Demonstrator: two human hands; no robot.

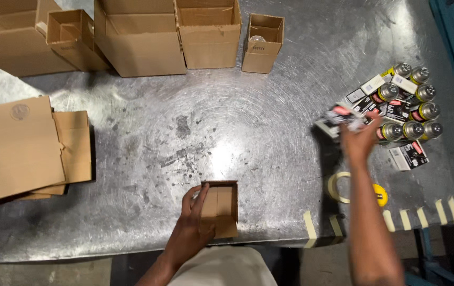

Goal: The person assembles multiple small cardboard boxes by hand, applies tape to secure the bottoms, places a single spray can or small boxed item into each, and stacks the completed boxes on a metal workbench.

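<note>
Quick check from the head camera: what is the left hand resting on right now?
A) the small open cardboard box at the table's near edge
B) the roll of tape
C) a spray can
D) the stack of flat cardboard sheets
A: the left hand grips the side of the small open cardboard box at the near edge of the scratched metal table, far from the other three.

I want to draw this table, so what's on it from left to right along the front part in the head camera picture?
Flattened cardboard sheets → left hand on a small open box → strips of tape on the table edge → tape roll → right hand → cluster of cans and small packets.
</note>
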